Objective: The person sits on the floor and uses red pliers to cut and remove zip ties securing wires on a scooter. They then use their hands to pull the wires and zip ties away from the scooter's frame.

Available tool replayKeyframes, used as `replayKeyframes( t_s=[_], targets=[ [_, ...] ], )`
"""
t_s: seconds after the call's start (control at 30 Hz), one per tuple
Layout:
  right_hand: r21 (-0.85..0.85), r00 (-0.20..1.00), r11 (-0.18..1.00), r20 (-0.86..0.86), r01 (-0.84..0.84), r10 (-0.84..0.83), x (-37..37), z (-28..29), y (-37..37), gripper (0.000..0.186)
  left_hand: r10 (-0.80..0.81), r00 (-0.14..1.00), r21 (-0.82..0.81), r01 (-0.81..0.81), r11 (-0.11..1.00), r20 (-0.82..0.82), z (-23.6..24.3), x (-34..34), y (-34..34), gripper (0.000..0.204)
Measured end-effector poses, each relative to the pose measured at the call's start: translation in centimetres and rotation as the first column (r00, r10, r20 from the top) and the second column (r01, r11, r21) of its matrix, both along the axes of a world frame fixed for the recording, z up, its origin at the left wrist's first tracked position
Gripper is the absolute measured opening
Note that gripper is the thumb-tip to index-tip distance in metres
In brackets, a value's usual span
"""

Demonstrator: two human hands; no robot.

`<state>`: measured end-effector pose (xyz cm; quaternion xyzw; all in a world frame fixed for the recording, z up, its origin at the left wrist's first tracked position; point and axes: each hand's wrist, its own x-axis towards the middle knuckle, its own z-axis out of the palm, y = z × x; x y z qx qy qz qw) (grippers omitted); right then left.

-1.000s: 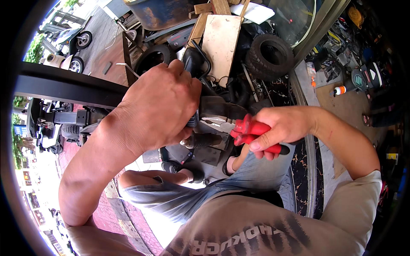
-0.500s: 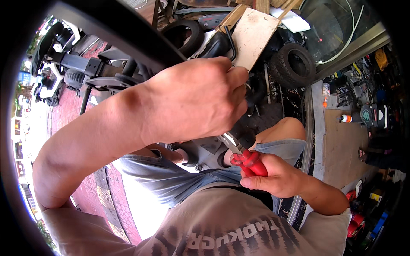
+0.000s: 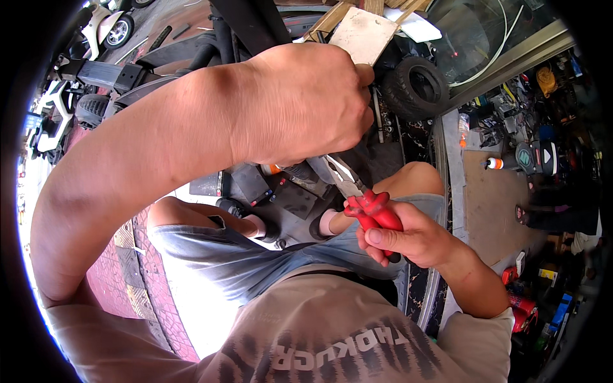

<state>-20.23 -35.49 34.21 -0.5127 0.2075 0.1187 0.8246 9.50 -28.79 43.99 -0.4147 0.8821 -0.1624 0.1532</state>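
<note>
My right hand (image 3: 408, 233) is closed around the red handles of a pair of pliers (image 3: 377, 214). The metal jaws point up and to the left, parted, with nothing visible between them. Just beyond their tips is my left hand (image 3: 313, 105), raised in front of me with its back toward me and its fingers curled. Whatever those fingers hold is hidden behind the hand. A dark upright frame part (image 3: 252, 25) rises behind the left wrist. Below the hand, black box-shaped parts (image 3: 294, 198) lie near my feet, between my bent knees.
Two stacked black tyres (image 3: 418, 89) stand at the back right, beside a pale board (image 3: 364, 35). A metal door track (image 3: 440, 191) runs along my right. Past it is a cluttered floor with a cardboard sheet (image 3: 491, 204) and another person's foot (image 3: 522, 215). Scooters (image 3: 108, 29) stand far left.
The view has shifted, and the scene appears lower and more to the left. More of the pliers' jaws shows now, clear of my left hand. My left hand stays curled.
</note>
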Motion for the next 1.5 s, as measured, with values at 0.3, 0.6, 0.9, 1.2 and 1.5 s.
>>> replayKeyframes(
  t_s=[0.3,0.6,0.9,1.2,1.5],
  targets=[
    [-0.191,0.995,0.977,-0.011,0.093,-0.097,-0.2,0.3,1.8,0.059,0.000,0.999,0.018,0.001,1.000,-0.044,0.1,-0.1,-0.1,0.025],
    [-0.055,0.992,0.994,-0.077,0.093,-0.097,-2.7,2.8,-1.8,0.070,0.105,0.993,-0.051,-0.102,0.993,0.054,-0.2,-0.4,1.2,0.038],
    [-0.751,0.509,0.314,0.034,0.581,-0.860,-17.3,-9.7,-10.7,0.040,0.170,0.981,-0.234,-0.189,0.954,-0.096,-0.9,-0.3,4.0,0.051],
    [-0.506,0.212,0.192,-0.020,0.841,-0.977,-25.1,-43.5,-8.0,0.052,0.140,0.989,-0.302,-0.121,0.946,0.042,0.1,0.0,3.6,0.050],
    [-0.761,0.152,0.008,0.119,0.649,-0.981,-14.9,-23.3,-12.7,0.081,0.369,0.922,-0.111,-0.357,0.927,0.114,0.8,-2.0,2.0,0.060]
  ],
)
